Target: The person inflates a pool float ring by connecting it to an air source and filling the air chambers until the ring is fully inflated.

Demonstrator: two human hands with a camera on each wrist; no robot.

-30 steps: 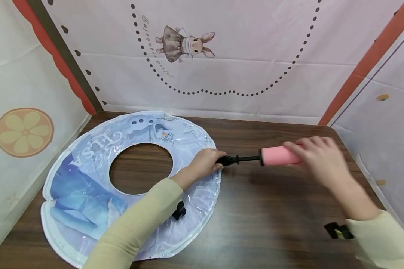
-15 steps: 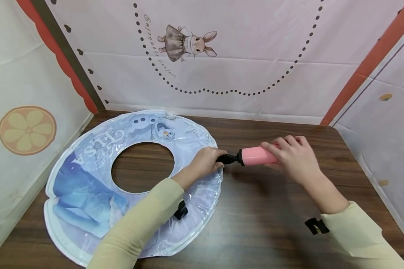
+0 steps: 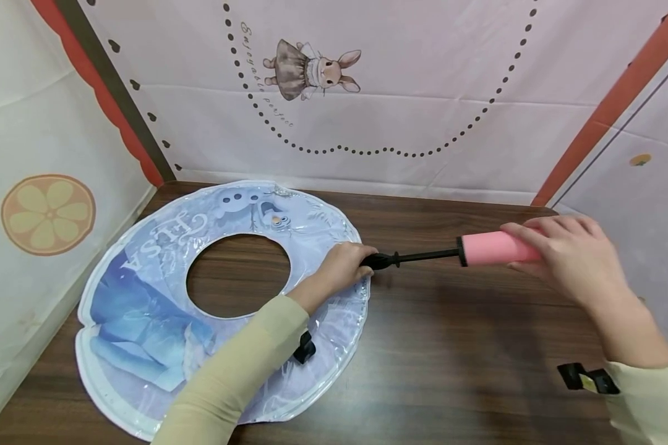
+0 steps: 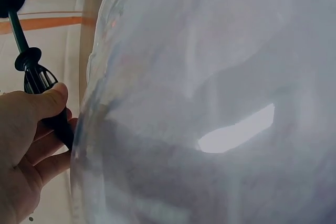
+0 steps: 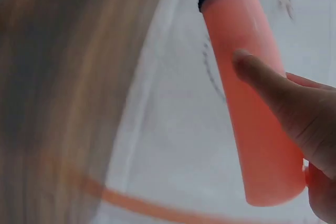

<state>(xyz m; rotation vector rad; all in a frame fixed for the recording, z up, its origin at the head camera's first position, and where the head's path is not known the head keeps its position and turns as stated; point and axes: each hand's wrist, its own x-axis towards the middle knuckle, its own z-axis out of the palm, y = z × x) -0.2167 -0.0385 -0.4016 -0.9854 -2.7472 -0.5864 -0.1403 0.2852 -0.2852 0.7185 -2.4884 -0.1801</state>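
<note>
A blue and lilac swim ring (image 3: 145, 321) printed with "ELSA" and a snowman lies on the left of the table. At its right edge my left hand (image 3: 342, 269) grips the black nozzle end (image 3: 381, 261) of a hand pump. The black rod (image 3: 428, 254) is drawn out long between that end and the pink barrel (image 3: 498, 247). My right hand (image 3: 576, 259) holds the barrel, its thumb laid along the side in the right wrist view. The left wrist view has thumb and fingers pinching the black end (image 4: 44, 85) against the ring's edge; the join itself is hidden.
The dark wooden table (image 3: 423, 371) is bounded by a pale printed cloth at the back (image 3: 412, 111) and cloth walls on the left (image 3: 33, 142) and right (image 3: 646, 204). Black straps (image 3: 587, 378) sit at the sleeve cuffs.
My right hand moved left with the pink barrel, sliding it up against the black end, then drew it back right, baring the rod again. My left hand stayed at the ring's edge.
</note>
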